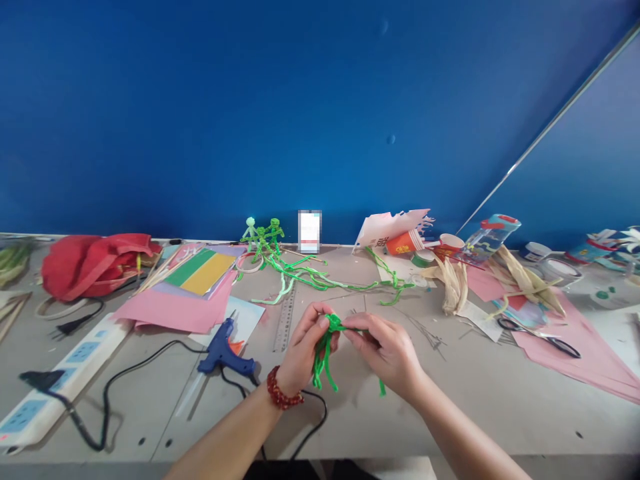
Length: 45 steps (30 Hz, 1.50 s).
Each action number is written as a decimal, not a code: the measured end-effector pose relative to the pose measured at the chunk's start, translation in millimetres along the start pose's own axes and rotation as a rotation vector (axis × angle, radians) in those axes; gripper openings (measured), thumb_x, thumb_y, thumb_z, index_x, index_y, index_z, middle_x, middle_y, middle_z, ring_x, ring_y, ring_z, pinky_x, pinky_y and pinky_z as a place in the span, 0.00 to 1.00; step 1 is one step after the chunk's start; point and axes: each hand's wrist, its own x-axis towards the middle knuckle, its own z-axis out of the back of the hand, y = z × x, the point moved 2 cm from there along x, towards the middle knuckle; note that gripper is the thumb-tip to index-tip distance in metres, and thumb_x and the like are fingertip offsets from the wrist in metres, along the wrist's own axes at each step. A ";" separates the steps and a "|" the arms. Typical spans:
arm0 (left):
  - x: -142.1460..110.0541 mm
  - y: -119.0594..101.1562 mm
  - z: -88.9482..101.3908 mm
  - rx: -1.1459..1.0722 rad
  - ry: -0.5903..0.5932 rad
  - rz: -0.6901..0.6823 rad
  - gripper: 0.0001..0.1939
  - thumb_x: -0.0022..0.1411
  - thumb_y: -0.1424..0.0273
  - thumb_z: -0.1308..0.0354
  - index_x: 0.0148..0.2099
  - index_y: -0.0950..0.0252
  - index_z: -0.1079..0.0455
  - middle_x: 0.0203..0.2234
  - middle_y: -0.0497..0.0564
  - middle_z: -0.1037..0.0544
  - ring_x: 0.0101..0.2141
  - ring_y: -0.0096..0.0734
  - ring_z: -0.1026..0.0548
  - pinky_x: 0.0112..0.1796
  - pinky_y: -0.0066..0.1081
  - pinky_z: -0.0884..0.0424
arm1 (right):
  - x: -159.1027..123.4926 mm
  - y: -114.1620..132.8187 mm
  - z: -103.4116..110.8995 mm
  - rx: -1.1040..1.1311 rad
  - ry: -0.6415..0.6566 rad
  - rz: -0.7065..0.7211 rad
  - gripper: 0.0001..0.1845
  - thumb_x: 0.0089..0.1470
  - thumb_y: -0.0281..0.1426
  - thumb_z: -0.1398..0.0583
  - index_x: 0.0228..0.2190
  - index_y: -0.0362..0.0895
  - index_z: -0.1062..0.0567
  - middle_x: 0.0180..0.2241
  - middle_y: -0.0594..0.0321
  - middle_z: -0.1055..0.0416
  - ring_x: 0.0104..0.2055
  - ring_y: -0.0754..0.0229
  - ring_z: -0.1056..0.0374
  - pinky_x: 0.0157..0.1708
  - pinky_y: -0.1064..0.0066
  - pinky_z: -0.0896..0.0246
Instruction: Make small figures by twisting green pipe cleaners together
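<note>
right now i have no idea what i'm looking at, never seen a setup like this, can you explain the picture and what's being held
There is no machine here, just a person's two bare hands. The single picture comes from a camera worn on their head, looking forward and down over a grey tabletop towards a plain blue wall.

The left hand, above a red beaded bracelet, holds a bundle of soft green strands. The right hand pinches at its edge; the exact piece there is too small to make out.

On the left lie a blue glue gun, a long white power strip and pink sheets. Small green stick-like figures stand near the wall, and black-handled scissors lie on the right.
</note>
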 end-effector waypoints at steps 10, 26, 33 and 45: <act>0.7 2.4 2.2 -0.147 0.257 0.017 0.11 0.64 0.62 0.40 0.40 0.64 0.35 0.17 0.43 0.31 0.18 0.21 0.38 0.23 0.23 0.42 | 2.1 -8.8 -5.0 0.233 -0.013 -0.257 0.02 0.57 0.30 0.38 0.34 0.45 0.24 0.29 0.63 0.26 0.29 0.63 0.30 0.26 0.75 0.37; 5.2 -2.9 12.3 0.313 0.004 -0.268 0.16 0.56 0.58 0.34 0.41 0.65 0.22 0.28 0.50 0.26 0.27 0.27 0.30 0.29 0.28 0.33 | 6.1 -13.1 -2.9 0.142 0.107 -0.134 0.10 0.62 0.29 0.42 0.43 0.47 0.23 0.34 0.60 0.22 0.28 0.64 0.32 0.28 0.74 0.38; 1.0 -10.8 10.8 0.597 0.051 -0.400 0.14 0.62 0.65 0.39 0.49 0.61 0.22 0.37 0.55 0.26 0.35 0.35 0.29 0.34 0.30 0.32 | 9.2 -5.3 0.3 0.019 0.048 -0.073 0.09 0.63 0.31 0.43 0.40 0.46 0.23 0.28 0.63 0.24 0.25 0.65 0.33 0.26 0.75 0.40; 3.4 -7.3 7.3 0.485 0.223 -0.328 0.13 0.65 0.67 0.42 0.50 0.60 0.23 0.37 0.54 0.28 0.33 0.32 0.30 0.36 0.31 0.31 | 16.1 -1.2 21.2 0.144 0.238 -0.155 0.13 0.59 0.26 0.41 0.45 0.47 0.25 0.39 0.61 0.21 0.33 0.63 0.26 0.30 0.76 0.33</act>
